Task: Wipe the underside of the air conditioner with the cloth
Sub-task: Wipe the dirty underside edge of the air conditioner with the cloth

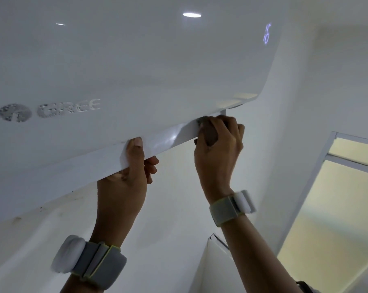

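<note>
A glossy white air conditioner (119, 66) fills the upper left, its lower flap (90, 163) slanting down toward the left. A frosted window (335, 208) sits at the right. The left hand (128, 166) grips the flap's edge, thumb on its front face and fingers curled behind. Just to the right, the right hand (219, 144) is closed around a dark cloth (210, 134), pressing it against the flap's right end beneath the unit. Both wrists wear grey bands (94, 263).
</note>
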Demonstrator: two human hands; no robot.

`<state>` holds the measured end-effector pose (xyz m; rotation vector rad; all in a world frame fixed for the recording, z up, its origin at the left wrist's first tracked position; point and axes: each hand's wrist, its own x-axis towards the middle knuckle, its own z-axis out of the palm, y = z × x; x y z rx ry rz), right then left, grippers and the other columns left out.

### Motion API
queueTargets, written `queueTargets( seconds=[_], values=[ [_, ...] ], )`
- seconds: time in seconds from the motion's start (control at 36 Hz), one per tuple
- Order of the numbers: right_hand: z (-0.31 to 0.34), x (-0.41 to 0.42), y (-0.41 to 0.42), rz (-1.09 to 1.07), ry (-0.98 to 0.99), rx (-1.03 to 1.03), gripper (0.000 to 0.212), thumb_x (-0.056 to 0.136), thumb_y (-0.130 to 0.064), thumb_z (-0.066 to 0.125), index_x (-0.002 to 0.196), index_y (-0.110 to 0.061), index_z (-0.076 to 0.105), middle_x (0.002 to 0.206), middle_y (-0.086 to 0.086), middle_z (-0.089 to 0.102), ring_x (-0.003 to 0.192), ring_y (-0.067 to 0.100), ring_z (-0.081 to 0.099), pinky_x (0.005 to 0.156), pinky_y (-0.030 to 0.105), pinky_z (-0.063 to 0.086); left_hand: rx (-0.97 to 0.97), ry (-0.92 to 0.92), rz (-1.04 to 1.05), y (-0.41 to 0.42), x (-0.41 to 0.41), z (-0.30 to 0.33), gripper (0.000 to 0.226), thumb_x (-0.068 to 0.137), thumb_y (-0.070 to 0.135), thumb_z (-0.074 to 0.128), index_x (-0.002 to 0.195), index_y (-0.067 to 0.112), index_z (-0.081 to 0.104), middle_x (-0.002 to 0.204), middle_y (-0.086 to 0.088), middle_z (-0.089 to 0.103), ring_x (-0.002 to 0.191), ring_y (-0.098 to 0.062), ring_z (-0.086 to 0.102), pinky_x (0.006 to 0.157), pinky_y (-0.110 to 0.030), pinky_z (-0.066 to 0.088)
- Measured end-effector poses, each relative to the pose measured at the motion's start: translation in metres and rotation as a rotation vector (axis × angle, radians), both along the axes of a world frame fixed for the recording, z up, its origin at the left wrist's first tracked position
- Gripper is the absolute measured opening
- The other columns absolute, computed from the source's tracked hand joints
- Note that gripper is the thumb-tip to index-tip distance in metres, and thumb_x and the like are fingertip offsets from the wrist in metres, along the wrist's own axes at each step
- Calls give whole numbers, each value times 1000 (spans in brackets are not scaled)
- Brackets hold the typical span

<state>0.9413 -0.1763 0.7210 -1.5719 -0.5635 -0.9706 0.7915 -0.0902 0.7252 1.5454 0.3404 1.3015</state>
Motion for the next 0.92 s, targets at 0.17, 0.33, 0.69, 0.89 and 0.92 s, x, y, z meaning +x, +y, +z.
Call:
queueTargets(
  seconds=[0.17, 0.33, 0.69, 0.89, 0.92],
  values=[
    [-15, -26, -3, 69, -176, -54, 18, 99, 2, 71, 113, -1, 81, 109, 7, 74, 101, 23, 54, 79, 46, 56, 16, 25, 19, 4, -1, -2, 38, 103, 38, 56, 91, 6, 73, 73, -7, 75, 56, -15, 70, 54, -24, 59],
    [-7, 8, -8, -1, 2, -8, 23, 95, 1, 69, 107, -15, 81, 104, -2, 68, 100, 22, 50, 73, 51, 58, 21, 0, 4, 0, -2, 1, 33, 109, 29, 53, 80, 24, 69, 72, -9, 74, 59, -25, 68, 54, -32, 55],
    [-5, 17, -8, -5, -10, -14, 23, 93, 4, 66, 101, -12, 80, 103, -1, 68, 100, 23, 49, 72, 53, 57, 7, 5, 0, 0, -1, 2, 33, 108, 30, 54, 80, 26, 70, 72, -7, 75, 58, -20, 68, 54, -31, 58],
    [-9, -9, -7, 86, -145, -58, 19, 95, 4, 71, 110, -3, 81, 106, 5, 72, 99, 21, 52, 81, 43, 53, 0, 20, 2, 0, -1, -1, 34, 106, 33, 55, 83, 13, 71, 73, -4, 75, 54, -15, 67, 55, -25, 58],
    [-15, -8, -11, 97, -183, -82, 18, 97, 3, 72, 112, -2, 81, 107, 6, 73, 99, 23, 54, 81, 44, 55, 5, 25, 5, 1, 0, -1, 33, 106, 33, 55, 83, 14, 71, 73, -3, 75, 53, -14, 67, 54, -25, 58]
  ],
)
